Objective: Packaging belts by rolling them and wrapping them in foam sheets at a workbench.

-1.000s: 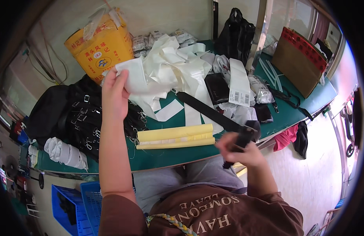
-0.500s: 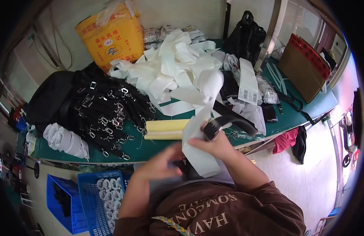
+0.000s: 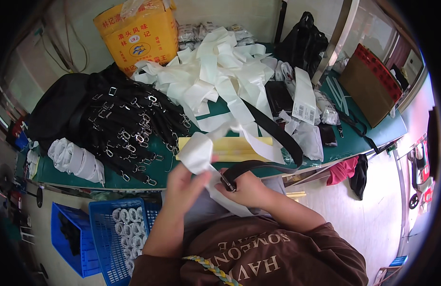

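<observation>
Green worktable (image 3: 389, 129), full width before you, loaded.
Black straps (image 3: 120, 114), one large heap, metal clasps facing you, at your left.
White strips (image 3: 201, 76), loose tangle, centre back.
Yellow carton (image 3: 139, 43), upright, behind the straps.
Blue basket (image 3: 103, 248), below the table edge at your left, holding white coils (image 3: 129, 229).
Yellow pieces (image 3: 251, 140), long, lying at the front edge, partly behind your work.
Black belt (image 3: 280, 136), one, bowed from the tangle's edge round to your right hand (image 3: 246, 188), which is closed on its buckle end.
White strip (image 3: 199, 152), one, over your lap between both hands; your left hand (image 3: 184, 186) has it between thumb and fingers, fingertips partly hidden.
Buckle (image 3: 228, 181), metal, at your right fingers.
Step in hand, by judgement: bringing strip to belt. Next move seems to call for a steady right hold while your left lays the strip flat.
</observation>
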### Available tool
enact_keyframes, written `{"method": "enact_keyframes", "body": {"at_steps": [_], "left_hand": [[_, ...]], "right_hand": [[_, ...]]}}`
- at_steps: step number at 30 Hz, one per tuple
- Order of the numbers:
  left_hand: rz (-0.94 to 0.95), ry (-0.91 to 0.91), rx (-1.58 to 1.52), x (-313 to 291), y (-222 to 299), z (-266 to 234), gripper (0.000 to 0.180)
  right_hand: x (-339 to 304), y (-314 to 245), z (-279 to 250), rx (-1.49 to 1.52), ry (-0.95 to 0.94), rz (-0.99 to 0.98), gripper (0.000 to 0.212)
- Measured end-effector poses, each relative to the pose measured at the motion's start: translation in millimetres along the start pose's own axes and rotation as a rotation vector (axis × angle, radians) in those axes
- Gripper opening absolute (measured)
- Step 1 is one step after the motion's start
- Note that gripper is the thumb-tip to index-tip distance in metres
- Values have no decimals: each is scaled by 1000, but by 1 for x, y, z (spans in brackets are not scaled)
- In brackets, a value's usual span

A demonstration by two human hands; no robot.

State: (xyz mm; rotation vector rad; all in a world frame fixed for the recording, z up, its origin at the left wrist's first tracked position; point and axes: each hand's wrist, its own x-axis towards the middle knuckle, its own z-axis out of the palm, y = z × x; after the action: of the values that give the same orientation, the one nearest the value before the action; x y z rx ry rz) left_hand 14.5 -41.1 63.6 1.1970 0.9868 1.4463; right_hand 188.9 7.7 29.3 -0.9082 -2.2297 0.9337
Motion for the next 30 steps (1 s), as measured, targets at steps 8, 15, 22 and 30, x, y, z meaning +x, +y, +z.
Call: {"method": "enact_keyframes", "body": {"at_steps": [8,15,22,30], "left_hand": [[162,-61,-1079,0,39,-67,50],[595,34,-808,-18,100,-132,60],[822,95,-644,-75,167,-207,33],[905,347,-245,-110,217,-237,9]], "right_hand": [[-4,-12,-7,5,-308,-186,16],[-2,16,-10,-90,-224,-394,5],[-2,54,18,-70,-199,-352,5],[18,60,27,-28,-213,-32,28]]}}
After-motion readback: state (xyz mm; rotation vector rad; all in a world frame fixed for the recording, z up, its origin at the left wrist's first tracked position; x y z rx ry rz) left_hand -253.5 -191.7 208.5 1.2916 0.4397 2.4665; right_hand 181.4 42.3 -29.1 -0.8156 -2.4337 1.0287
